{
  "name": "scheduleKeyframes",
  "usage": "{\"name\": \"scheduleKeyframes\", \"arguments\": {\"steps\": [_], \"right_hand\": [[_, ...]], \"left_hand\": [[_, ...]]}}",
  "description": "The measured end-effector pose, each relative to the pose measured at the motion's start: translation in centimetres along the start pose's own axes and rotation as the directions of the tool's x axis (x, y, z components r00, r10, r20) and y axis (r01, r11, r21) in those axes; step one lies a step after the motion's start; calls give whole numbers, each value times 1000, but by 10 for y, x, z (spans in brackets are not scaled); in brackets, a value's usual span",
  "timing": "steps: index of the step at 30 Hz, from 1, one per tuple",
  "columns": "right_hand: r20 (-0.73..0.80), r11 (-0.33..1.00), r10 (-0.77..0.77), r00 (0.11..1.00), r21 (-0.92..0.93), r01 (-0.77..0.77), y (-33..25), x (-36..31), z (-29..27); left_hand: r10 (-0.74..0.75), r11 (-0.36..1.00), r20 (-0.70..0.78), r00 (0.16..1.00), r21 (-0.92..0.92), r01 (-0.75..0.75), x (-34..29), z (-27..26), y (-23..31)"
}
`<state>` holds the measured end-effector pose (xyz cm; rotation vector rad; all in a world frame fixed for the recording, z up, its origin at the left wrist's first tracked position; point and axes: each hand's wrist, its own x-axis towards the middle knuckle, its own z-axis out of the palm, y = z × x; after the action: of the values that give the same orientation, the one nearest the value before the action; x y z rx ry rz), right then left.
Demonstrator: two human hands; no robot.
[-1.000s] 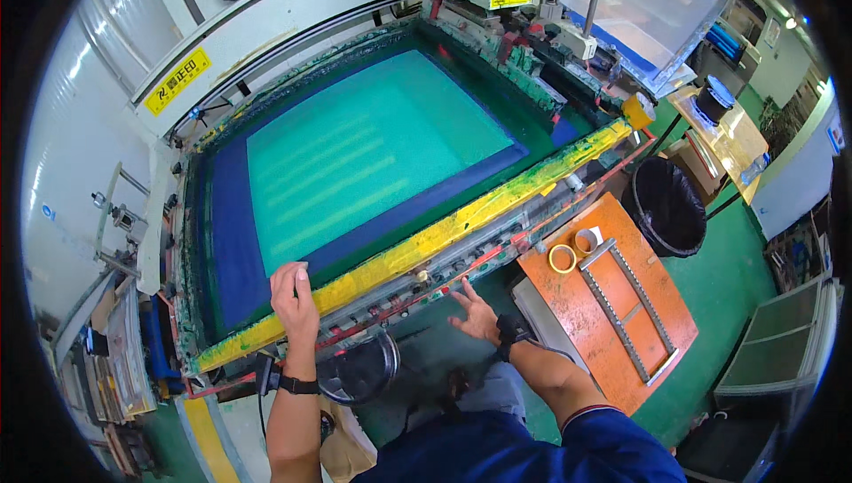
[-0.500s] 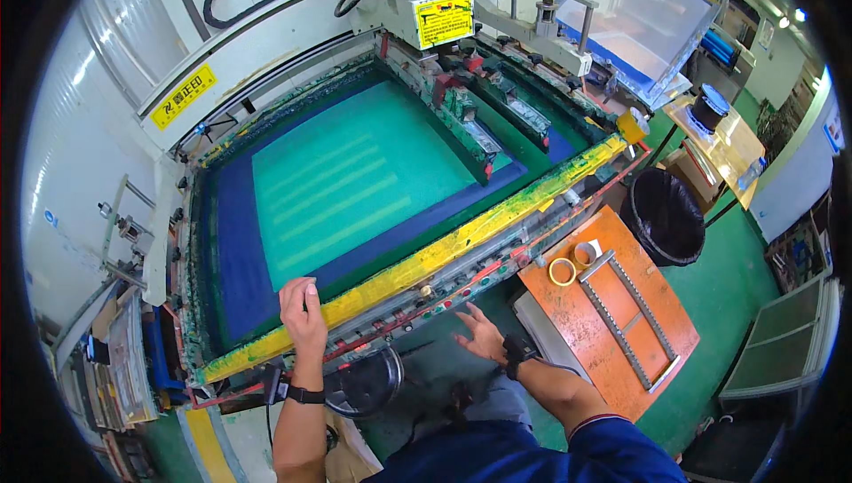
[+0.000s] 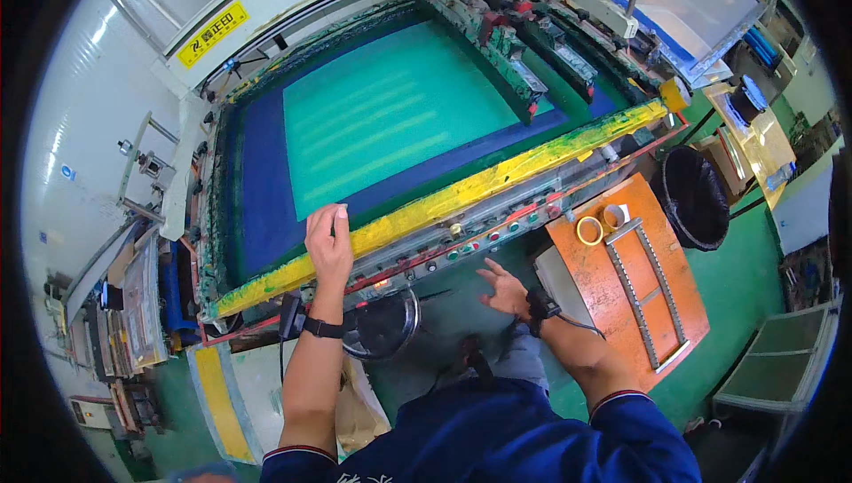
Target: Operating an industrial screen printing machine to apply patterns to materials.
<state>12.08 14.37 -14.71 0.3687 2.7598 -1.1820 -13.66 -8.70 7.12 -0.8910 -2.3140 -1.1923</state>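
My left hand point(image 3: 329, 241) is over the left part of the yellow, ink-stained front bar point(image 3: 497, 183) of a screen printing frame. Its fingers are bent and pressed together, with the thumb close by; anything inside them is hidden. Behind the bar lies the printing screen point(image 3: 373, 119), green in the middle with pale stripes and a dark blue border. Two ink-covered blade holders, a near one point(image 3: 513, 70) and a far one point(image 3: 561, 50), stand over its right side. My right hand point(image 3: 504, 289) hangs open and holds nothing, fingers apart, in front of the button panel point(image 3: 479, 241).
An orange-topped table point(image 3: 657, 261) at right bears tape rolls point(image 3: 589, 231) and a toothed metal frame point(image 3: 621, 274). Beyond it are a black-lined bin point(image 3: 694, 199) and a wooden table point(image 3: 765, 150). A round black stool point(image 3: 382, 328) sits under the machine's front. Stacked boards point(image 3: 142, 296) stand at left.
The whole view has shifted, so the machine sits higher and further right. My left hand stays over the front bar; my right hand remains open before the button panel.
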Motion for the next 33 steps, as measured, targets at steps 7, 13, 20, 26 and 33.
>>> {"name": "scheduleKeyframes", "arguments": {"steps": [7, 13, 20, 26, 33], "right_hand": [[-45, 996, 71, 996, -43, -73, -15, 31, 13], [-66, 998, -50, 997, -51, 47, 7, 44, 26], [27, 999, -38, 999, 2, 38, -2, 47, 37], [-38, 999, -2, 999, -39, 1, -9, 45, 29], [86, 999, 38, 996, -15, -36, -34, 10, -20]], "left_hand": [[16, 1000, -8, 1000, -6, -16, 1, 1, -2], [11, 999, -8, 1000, 41, -10, 1, -5, 2], [15, 999, 2, 1000, 50, -15, -2, -8, -1], [15, 1000, 20, 1000, 21, -16, 1, 4, 4], [54, 998, -27, 998, 35, -54, -11, 4, -42]]}}
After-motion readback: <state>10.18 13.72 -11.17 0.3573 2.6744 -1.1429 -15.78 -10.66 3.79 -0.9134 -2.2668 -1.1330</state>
